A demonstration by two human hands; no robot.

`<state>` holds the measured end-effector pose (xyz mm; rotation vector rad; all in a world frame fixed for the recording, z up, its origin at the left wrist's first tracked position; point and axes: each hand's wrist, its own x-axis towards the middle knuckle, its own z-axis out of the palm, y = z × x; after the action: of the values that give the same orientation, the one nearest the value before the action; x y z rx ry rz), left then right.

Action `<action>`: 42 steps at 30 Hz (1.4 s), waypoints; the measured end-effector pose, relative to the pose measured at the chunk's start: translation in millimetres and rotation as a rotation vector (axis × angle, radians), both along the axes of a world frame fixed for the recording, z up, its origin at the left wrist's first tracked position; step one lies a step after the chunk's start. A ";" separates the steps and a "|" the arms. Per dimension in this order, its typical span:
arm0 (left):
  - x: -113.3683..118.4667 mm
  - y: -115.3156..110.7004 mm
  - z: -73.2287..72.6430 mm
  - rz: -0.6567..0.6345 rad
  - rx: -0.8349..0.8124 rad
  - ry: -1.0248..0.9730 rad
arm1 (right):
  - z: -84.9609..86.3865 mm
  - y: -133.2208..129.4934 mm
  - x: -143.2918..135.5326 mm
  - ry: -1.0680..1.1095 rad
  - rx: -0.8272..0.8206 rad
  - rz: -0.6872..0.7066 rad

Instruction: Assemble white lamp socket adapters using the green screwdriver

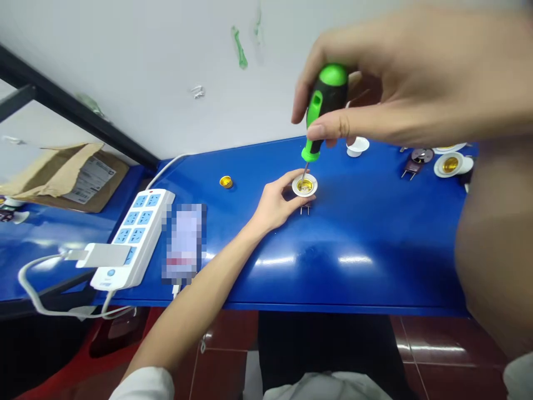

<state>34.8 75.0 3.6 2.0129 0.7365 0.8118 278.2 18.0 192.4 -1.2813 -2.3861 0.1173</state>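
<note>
My right hand [366, 83] grips a screwdriver [328, 91] with a green and black handle. The shaft points down, its tip inside a white lamp socket [296, 186] with a gold-coloured threaded lining. Thumb and fingers of my left hand [278, 203] close round the socket's sides on the blue table. Two metal plug pins stick out below the socket's near side. Left of that hand lies a loose gold threaded cap [226, 181]. Whether the screwdriver tip touches a screw is too small to tell.
On the blue table [375, 244] a white power strip [137, 233] with a charger and a phone [183, 241] lie at left. A cardboard box [62, 172] stands beyond. White cup-shaped parts [358, 146] and another socket assembly [450, 164] sit at right. A wall rises behind.
</note>
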 end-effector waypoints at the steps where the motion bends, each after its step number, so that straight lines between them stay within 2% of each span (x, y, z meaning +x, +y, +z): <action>1: 0.0 0.3 -0.9 0.022 0.020 -0.004 | -0.1 -1.1 1.6 -0.029 0.010 -0.002; 4: -1.9 2.7 -3.4 0.098 0.115 -0.036 | -1.4 -7.5 -7.1 -0.061 0.040 -0.107; 8: -9.1 10.7 -4.8 0.186 0.249 -0.074 | -3.1 -17.5 -37.0 -0.028 -0.015 -0.436; 10: -12.6 16.0 -4.5 0.218 0.256 -0.075 | -3.2 -19.6 -44.0 -0.025 -0.058 -0.521; 12: -15.0 21.3 -3.7 0.223 0.216 -0.091 | -3.8 -19.5 -40.6 -0.022 -0.067 -0.474; 16: -17.3 30.4 -0.1 0.189 0.061 -0.173 | -9.1 -16.8 -16.0 -0.062 -0.048 -0.329; 20: -20.4 34.8 6.1 0.150 -0.050 -0.185 | -16.1 -16.2 -0.1 -0.094 -0.284 -0.319; 22: -22.4 35.2 9.2 0.146 -0.059 -0.173 | -17.6 -15.7 -0.5 -0.131 -0.403 -0.304; 24: -24.5 35.1 11.5 0.135 -0.070 -0.151 | -18.5 -13.3 -3.8 -0.178 -0.450 -0.276; 28: -28.1 36.7 13.7 0.078 -0.173 -0.118 | -25.3 -2.1 -5.5 -0.185 -0.407 -0.201; 31: -29.9 41.1 15.2 0.057 -0.302 -0.194 | -35.6 8.5 0.6 -0.177 -0.397 -0.198; 33: -30.4 44.3 16.2 0.082 -0.356 -0.257 | -41.7 15.1 4.8 -0.173 -0.388 -0.176; 38: -29.2 48.0 11.4 0.226 -0.364 -0.309 | -51.7 24.0 5.5 -0.169 -0.344 -0.128; 40: -27.7 47.4 6.4 0.223 -0.399 -0.297 | -60.6 20.8 4.5 -0.184 -0.313 -0.135; 42: -25.6 46.1 1.9 0.200 -0.403 -0.268 | -76.9 12.1 5.2 -0.187 -0.242 -0.144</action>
<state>9.2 121.1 5.5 1.4573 0.8742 0.9412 283.4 30.1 115.5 -1.6370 -2.4833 0.2601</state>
